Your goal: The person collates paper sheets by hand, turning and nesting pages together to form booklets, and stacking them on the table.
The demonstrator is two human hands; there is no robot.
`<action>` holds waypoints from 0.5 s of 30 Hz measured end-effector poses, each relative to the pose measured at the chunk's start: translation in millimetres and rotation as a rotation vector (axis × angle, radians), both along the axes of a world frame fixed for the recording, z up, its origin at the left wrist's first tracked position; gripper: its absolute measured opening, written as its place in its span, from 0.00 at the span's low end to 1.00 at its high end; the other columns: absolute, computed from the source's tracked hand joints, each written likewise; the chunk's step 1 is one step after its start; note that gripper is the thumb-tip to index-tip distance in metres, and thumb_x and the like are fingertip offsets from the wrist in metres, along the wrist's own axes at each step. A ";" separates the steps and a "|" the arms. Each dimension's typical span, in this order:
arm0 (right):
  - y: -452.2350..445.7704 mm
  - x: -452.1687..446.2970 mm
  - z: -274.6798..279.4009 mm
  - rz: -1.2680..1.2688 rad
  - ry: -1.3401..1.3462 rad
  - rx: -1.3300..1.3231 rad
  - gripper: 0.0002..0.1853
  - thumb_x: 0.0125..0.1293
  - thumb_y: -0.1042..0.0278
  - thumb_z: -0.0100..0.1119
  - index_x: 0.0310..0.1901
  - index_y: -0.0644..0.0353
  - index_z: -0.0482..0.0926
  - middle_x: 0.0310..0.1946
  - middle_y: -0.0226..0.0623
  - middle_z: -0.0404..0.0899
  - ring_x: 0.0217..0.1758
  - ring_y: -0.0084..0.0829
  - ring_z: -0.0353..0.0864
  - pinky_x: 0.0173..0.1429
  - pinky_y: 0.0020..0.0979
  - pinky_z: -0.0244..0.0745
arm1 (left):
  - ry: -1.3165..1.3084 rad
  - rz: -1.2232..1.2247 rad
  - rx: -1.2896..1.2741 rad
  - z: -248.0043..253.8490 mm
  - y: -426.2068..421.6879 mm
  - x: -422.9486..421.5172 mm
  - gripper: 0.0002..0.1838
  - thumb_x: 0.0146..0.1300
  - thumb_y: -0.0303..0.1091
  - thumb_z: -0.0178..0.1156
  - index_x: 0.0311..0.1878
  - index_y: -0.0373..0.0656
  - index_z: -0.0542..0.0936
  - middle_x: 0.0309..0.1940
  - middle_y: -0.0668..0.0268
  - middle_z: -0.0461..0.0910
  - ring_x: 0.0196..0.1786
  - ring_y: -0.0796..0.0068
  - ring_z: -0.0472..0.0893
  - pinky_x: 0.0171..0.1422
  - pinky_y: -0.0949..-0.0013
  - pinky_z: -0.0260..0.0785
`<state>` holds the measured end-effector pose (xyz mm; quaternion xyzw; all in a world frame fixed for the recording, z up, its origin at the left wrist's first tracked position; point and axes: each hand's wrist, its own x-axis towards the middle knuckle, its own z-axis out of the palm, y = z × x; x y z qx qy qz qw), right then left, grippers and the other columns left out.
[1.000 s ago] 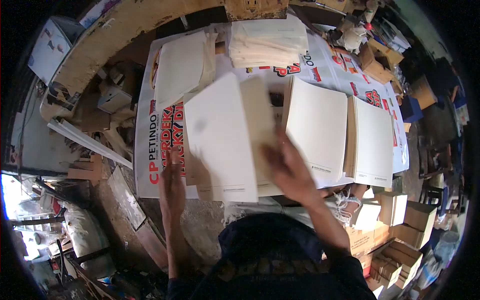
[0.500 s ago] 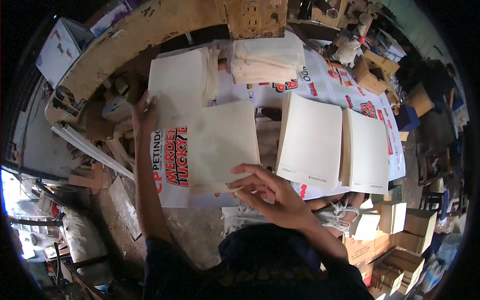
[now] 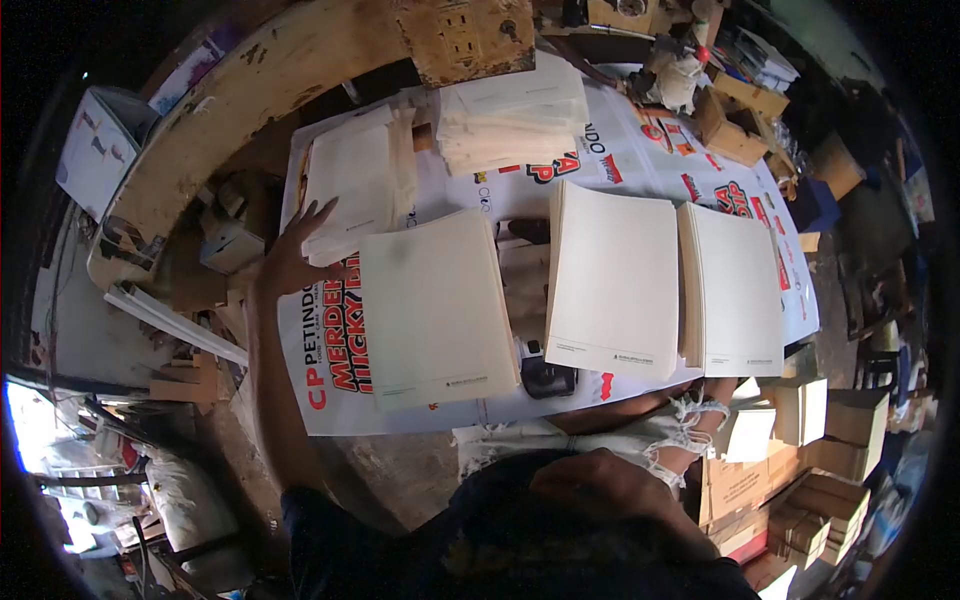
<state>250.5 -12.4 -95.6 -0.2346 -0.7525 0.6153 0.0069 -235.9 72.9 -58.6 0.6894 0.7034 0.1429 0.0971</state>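
Note:
My left hand (image 3: 292,250) has its fingers spread at the near-left edge of the far-left stack of white paper (image 3: 350,175), its fingertips touching or just over the sheets. My right hand (image 3: 590,480) is drawn back against my dark shirt, in shadow; its fingers cannot be made out. Just right of my left hand lies a paper stack (image 3: 435,310) with a small printed line along its bottom edge. Two similar printed stacks are further right: a middle one (image 3: 612,280) and a right one (image 3: 738,290).
A printed banner (image 3: 300,350) covers the table under the stacks. A looser pile of paper (image 3: 510,115) lies at the back, below a worn wooden board (image 3: 465,40) with sockets. Wooden boxes (image 3: 730,125) stand back right; cardboard boxes (image 3: 750,485) are at lower right.
My right hand has pulled back from the near-left stack to my chest. My left hand's fingers have spread over the far-left stack's near edge. The view has shifted slightly.

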 end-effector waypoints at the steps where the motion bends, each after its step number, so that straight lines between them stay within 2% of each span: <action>1: -5.7 12.7 -28.3 -0.008 0.005 -0.006 0.13 0.68 0.66 0.59 0.52 0.58 0.80 0.46 0.41 0.84 0.49 0.37 0.84 0.55 0.35 0.78 | 0.005 -0.008 -0.006 -8.0 2.5 -5.3 0.49 0.44 0.42 0.78 0.71 0.55 0.65 0.69 0.52 0.66 0.73 0.55 0.63 0.74 0.55 0.59; 3: -16.7 43.9 -92.0 0.194 -0.052 0.052 0.16 0.69 0.61 0.58 0.55 0.55 0.79 0.48 0.41 0.83 0.51 0.39 0.83 0.56 0.38 0.77 | 0.211 -0.065 0.059 -39.5 13.9 -27.0 0.49 0.41 0.45 0.79 0.70 0.54 0.67 0.69 0.53 0.66 0.74 0.59 0.62 0.75 0.57 0.57; 4: -25.8 56.1 -114.5 0.177 -0.050 0.049 0.16 0.69 0.61 0.58 0.55 0.55 0.79 0.48 0.41 0.83 0.51 0.39 0.83 0.56 0.38 0.77 | -0.140 -0.092 0.122 -46.0 18.5 -30.9 0.43 0.45 0.38 0.78 0.68 0.52 0.71 0.68 0.54 0.68 0.74 0.60 0.63 0.75 0.60 0.57; 5: -34.9 66.3 -133.6 0.176 -0.057 0.062 0.16 0.69 0.61 0.57 0.56 0.55 0.79 0.48 0.42 0.82 0.51 0.39 0.82 0.56 0.38 0.77 | -0.139 -0.112 0.120 -55.8 24.6 -44.4 0.43 0.45 0.38 0.78 0.68 0.52 0.71 0.68 0.54 0.68 0.74 0.60 0.63 0.75 0.60 0.57; 6: -42.5 71.9 -141.9 0.172 -0.064 0.073 0.17 0.69 0.60 0.57 0.56 0.54 0.78 0.49 0.43 0.82 0.51 0.39 0.82 0.56 0.39 0.77 | -0.246 -0.107 0.126 -67.1 31.5 -62.1 0.41 0.46 0.35 0.77 0.67 0.51 0.72 0.68 0.55 0.68 0.73 0.60 0.63 0.75 0.60 0.57; 7: -44.2 72.5 -134.3 0.146 -0.065 0.070 0.17 0.69 0.60 0.57 0.56 0.54 0.78 0.49 0.43 0.82 0.51 0.39 0.82 0.56 0.39 0.77 | -0.354 -0.103 0.130 -72.5 40.6 -68.3 0.40 0.47 0.33 0.76 0.67 0.50 0.72 0.68 0.55 0.68 0.73 0.60 0.63 0.74 0.61 0.58; 8: -41.7 71.0 -120.0 0.160 -0.122 0.074 0.17 0.68 0.60 0.57 0.56 0.55 0.78 0.48 0.43 0.82 0.50 0.39 0.82 0.55 0.39 0.77 | -0.142 -0.098 0.140 -64.6 43.2 -63.8 0.37 0.49 0.35 0.75 0.65 0.47 0.73 0.67 0.56 0.70 0.72 0.59 0.65 0.74 0.61 0.58; 10: -40.2 67.9 -113.6 0.098 -0.187 0.063 0.17 0.68 0.60 0.57 0.56 0.55 0.78 0.46 0.43 0.83 0.49 0.39 0.82 0.55 0.38 0.77 | -0.049 -0.146 0.153 -57.7 51.2 -63.8 0.35 0.52 0.36 0.74 0.65 0.45 0.74 0.66 0.56 0.71 0.71 0.59 0.66 0.74 0.60 0.57; 11: -40.2 66.9 -121.5 0.193 -0.235 0.040 0.17 0.67 0.64 0.57 0.55 0.58 0.77 0.47 0.45 0.82 0.51 0.41 0.81 0.54 0.38 0.77 | 0.054 -0.209 0.195 -60.6 54.9 -67.3 0.34 0.53 0.37 0.72 0.65 0.44 0.73 0.65 0.56 0.72 0.71 0.58 0.66 0.74 0.59 0.57; 12: -37.8 68.0 -124.4 0.282 -0.282 0.014 0.16 0.65 0.68 0.57 0.54 0.60 0.76 0.48 0.46 0.81 0.53 0.43 0.80 0.53 0.38 0.77 | 0.047 -0.271 0.192 -59.4 57.8 -70.8 0.37 0.51 0.37 0.73 0.66 0.44 0.72 0.65 0.56 0.73 0.70 0.56 0.67 0.74 0.56 0.56; 13: -32.9 71.3 -111.6 0.207 -0.292 -0.004 0.16 0.65 0.68 0.57 0.54 0.60 0.76 0.48 0.46 0.81 0.53 0.43 0.80 0.53 0.38 0.77 | 0.227 -0.231 0.108 -53.1 58.9 -75.5 0.39 0.49 0.37 0.74 0.67 0.44 0.71 0.65 0.56 0.72 0.70 0.53 0.67 0.75 0.55 0.56; 14: -23.2 74.9 -87.8 0.079 -0.034 -0.053 0.16 0.63 0.69 0.59 0.51 0.61 0.78 0.45 0.45 0.82 0.49 0.43 0.81 0.51 0.36 0.78 | 0.186 -0.207 0.156 -43.3 52.6 -63.9 0.42 0.47 0.38 0.74 0.68 0.44 0.70 0.65 0.54 0.71 0.68 0.50 0.68 0.74 0.55 0.57; 15: -12.6 77.6 -61.5 -0.039 0.228 -0.086 0.15 0.60 0.69 0.62 0.49 0.61 0.79 0.42 0.45 0.83 0.45 0.43 0.82 0.49 0.35 0.78 | 0.216 -0.056 0.157 -32.9 48.4 -48.1 0.41 0.49 0.38 0.74 0.68 0.43 0.70 0.65 0.52 0.71 0.67 0.49 0.69 0.71 0.54 0.60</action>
